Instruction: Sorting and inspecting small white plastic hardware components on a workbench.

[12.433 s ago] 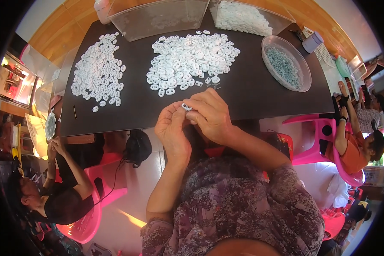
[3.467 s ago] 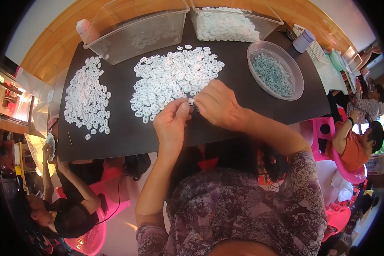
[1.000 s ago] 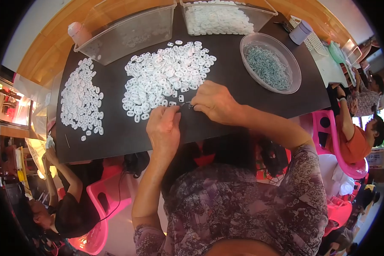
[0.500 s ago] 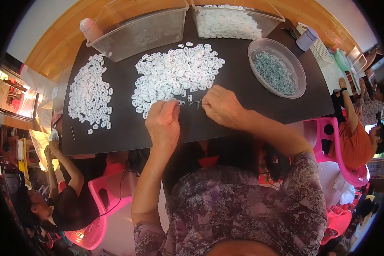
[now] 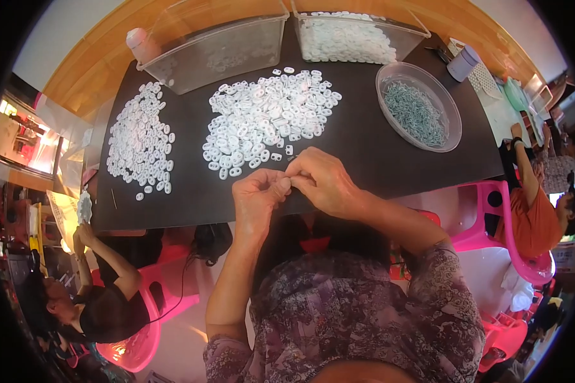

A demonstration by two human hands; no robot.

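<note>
My left hand (image 5: 257, 196) and my right hand (image 5: 327, 181) meet fingertip to fingertip over the front part of the dark table (image 5: 192, 205). Both are closed in a pinch, and whatever lies between the fingers is too small and covered to name. Just beyond them spreads a big heap of white oval pieces with two holes each (image 5: 265, 115). A couple of loose white pieces (image 5: 276, 156) lie between that heap and my fingers.
A smaller pile of white pieces (image 5: 139, 143) lies at the left, beside a thin stick (image 5: 114, 198). At the right stands a round clear tub (image 5: 455, 131) of small grey-green screws (image 5: 415, 113). Clear bins (image 5: 230, 64) line the back. A person (image 5: 96, 300) sits at the left.
My hands, apart half a second ago by the loose white pieces and a few screws, have come together and moved nearer to me. The view has shifted slightly.
</note>
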